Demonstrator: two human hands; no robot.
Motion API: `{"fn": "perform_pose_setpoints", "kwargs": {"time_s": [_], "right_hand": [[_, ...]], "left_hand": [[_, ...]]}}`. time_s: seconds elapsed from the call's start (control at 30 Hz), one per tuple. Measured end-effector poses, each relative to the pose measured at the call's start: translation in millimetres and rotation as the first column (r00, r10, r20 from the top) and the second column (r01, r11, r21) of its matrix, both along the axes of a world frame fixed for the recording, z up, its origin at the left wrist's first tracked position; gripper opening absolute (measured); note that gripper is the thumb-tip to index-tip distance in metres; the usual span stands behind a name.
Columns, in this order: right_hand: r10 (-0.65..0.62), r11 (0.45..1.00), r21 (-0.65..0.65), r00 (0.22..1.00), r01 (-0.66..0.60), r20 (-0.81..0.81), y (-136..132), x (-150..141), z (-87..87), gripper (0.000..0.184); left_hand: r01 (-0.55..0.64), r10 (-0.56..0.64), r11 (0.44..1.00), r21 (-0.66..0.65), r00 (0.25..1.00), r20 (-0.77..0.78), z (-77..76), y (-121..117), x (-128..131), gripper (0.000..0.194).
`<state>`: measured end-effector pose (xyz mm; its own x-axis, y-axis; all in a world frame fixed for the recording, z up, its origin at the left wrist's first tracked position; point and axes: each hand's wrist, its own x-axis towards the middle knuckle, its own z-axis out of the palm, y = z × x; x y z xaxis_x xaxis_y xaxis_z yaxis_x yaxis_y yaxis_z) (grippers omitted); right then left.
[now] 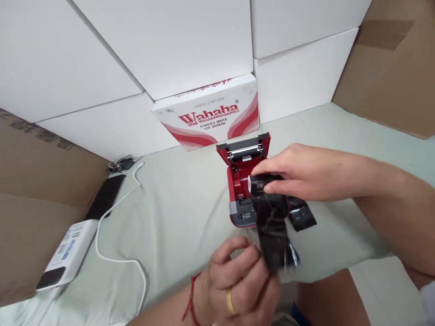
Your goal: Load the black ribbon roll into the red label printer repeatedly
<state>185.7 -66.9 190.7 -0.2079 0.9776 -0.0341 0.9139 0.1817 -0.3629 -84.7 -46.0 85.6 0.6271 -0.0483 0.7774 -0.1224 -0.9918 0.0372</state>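
A small red printer (242, 181) lies open on the pale green cloth (183, 208), its lid tipped back with a metal roller showing. My right hand (299, 172) is closed on a black ribbon roll (263, 183) just above the printer's open bay. A strip of glossy black ribbon film (273, 231) runs down from the roll to my left hand (238, 285), which pinches its lower end. That hand wears a gold ring and a red wrist string. Another loose piece of black film (301, 215) lies to the right of the printer.
A red-and-white Wahaha water carton (210, 115) stands behind the printer against white boxes (163, 45). At the left lie keys (120, 164), a black phone (107, 194), a white cable (118, 258) and a white power bank (66, 253). Brown cardboard (34, 181) flanks both sides.
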Motion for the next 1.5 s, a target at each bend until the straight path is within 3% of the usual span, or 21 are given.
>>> {"fn": "perform_pose_setpoints", "kwargs": {"time_s": [0.13,0.17,0.2,0.27,0.33,0.5,0.67,0.77,0.83,0.93,1.0,1.17,1.37,1.5], "right_hand": [[-0.053,0.981,-0.163,0.959,0.101,0.278,34,-28,-12.0,0.024],[-0.043,0.979,-0.177,0.951,0.101,0.306,38,-33,-15.3,0.025],[-0.030,0.978,-0.188,0.949,0.093,0.312,40,-36,-18.3,0.026],[-0.019,0.978,-0.191,0.952,0.081,0.304,43,-39,-23.0,0.029],[-0.025,0.979,-0.187,0.954,0.084,0.299,46,-40,-26.4,0.034],[-0.013,0.975,-0.209,0.962,0.072,0.271,53,-40,-35.0,0.032],[-0.034,0.965,-0.239,0.956,0.108,0.292,53,-39,-37.8,0.034],[0.045,0.985,-0.173,0.988,-0.019,0.147,41,-30,-28.9,0.027],[0.064,0.998,-0.003,0.998,-0.064,0.015,32,-22,-21.0,0.029],[-0.064,0.933,0.348,0.995,0.088,-0.079,24,-8,-15.2,0.039],[-0.133,0.873,0.464,0.988,0.153,-0.077,26,1,-18.1,0.044],[-0.003,0.917,0.399,0.999,0.019,-0.040,32,14,-32.9,0.045],[0.019,0.904,0.426,0.999,-0.038,0.050,28,12,-36.9,0.040],[0.034,0.909,0.411,0.996,-0.066,0.085,25,11,-33.9,0.042]], "left_hand": [[-0.278,0.290,0.956,-0.089,0.939,0.184,7.3,-13,21,0.018],[-0.304,0.312,0.950,-0.075,0.932,0.184,8.3,-12,24,0.017],[-0.332,0.333,0.943,-0.026,0.940,0.076,9.8,-10,26,0.016],[-0.338,0.353,0.935,0.110,0.919,-0.175,14.6,-5,29,0.025],[-0.313,0.355,0.933,0.179,0.885,-0.301,20.9,-2,30,0.028],[-0.267,0.349,0.926,0.266,0.872,-0.343,34.1,-5,39,0.034],[-0.247,0.340,0.925,0.289,0.877,-0.340,30.0,-6,41,0.031],[-0.230,0.303,0.944,0.236,0.887,-0.348,25.5,-2,36,0.028],[-0.206,0.276,0.952,0.227,0.896,-0.347,25.6,2,34,0.028],[-0.153,0.228,0.959,0.239,0.915,-0.332,29.4,5,35,0.026],[-0.148,0.220,0.961,0.234,0.921,-0.322,31.8,5,36,0.023],[-0.115,0.170,0.979,0.167,0.918,-0.359,33.8,3,34,0.016],[-0.076,0.091,0.996,0.054,0.909,-0.407,39.7,6,33,0.026],[-0.241,0.263,0.965,0.104,0.880,-0.396,38.1,6,34,0.029]]}}
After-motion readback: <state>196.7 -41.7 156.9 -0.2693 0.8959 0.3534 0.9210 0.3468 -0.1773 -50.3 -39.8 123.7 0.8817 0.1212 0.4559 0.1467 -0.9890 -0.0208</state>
